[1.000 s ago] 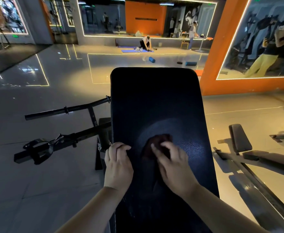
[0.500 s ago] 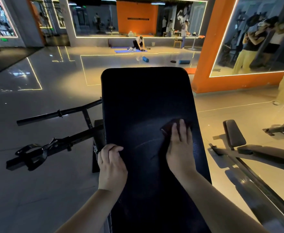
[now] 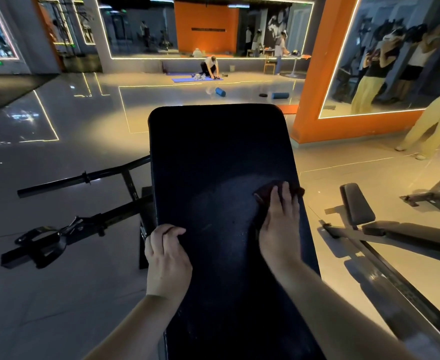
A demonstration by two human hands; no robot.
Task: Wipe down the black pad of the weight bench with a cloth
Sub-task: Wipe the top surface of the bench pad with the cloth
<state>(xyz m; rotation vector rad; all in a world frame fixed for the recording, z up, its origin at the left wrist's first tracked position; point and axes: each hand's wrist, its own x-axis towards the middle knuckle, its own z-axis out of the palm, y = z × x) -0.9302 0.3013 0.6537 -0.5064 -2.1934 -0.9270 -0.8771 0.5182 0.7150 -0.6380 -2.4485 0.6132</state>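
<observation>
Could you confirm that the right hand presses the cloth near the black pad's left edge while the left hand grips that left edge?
Not quite: the head view shows the right hand pressing the cloth near the right edge of the black pad, not the left. The left hand does grip the left edge.

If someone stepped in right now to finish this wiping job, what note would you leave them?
Left hand: grips the left edge of the pad, fingers curled.
Right hand: flat, pressing the cloth at the pad's right edge.
Done: faint wipe streaks show across mid-pad.
Left: the far end shows no streaks, so probably wipe there next; the near part by the arms likely needs a pass too.
</observation>
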